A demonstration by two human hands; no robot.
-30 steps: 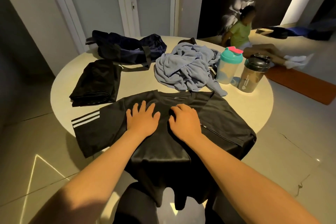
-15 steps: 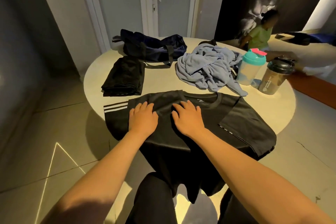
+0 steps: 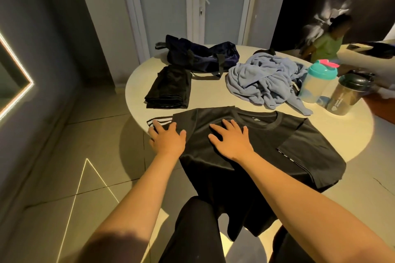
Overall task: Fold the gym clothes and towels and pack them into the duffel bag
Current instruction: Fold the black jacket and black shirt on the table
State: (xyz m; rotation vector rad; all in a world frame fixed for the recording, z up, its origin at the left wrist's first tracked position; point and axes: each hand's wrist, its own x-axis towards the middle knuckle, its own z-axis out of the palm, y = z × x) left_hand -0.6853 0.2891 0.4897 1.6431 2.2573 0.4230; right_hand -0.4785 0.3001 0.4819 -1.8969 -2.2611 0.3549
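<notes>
You have a black T-shirt (image 3: 277,134) spread flat at the near rim of the round table (image 3: 209,94), and its hem hangs off the edge toward your legs. Your left hand (image 3: 167,141) lies on the striped sleeve (image 3: 160,123) with fingers spread, gripping nothing. Your right hand (image 3: 232,143) presses the chest below the collar, fingers likewise apart.

By my reckoning you are early in the job. One folded black garment (image 3: 170,89) sits just beyond the T-shirt on your left-hand side. The blue towel (image 3: 263,79) is a crumpled heap just beyond the collar. The navy duffel bag (image 3: 203,55) lies farther beyond the T-shirt, past the folded garment, and I see nothing packed in it.

Only a narrow strip of bare tabletop separates the T-shirt from those things. A teal-lidded shaker bottle (image 3: 316,81) and a dark shaker bottle (image 3: 348,96) stand beyond its far shoulder. The overhanging cloth could slide off, so fold inward.
</notes>
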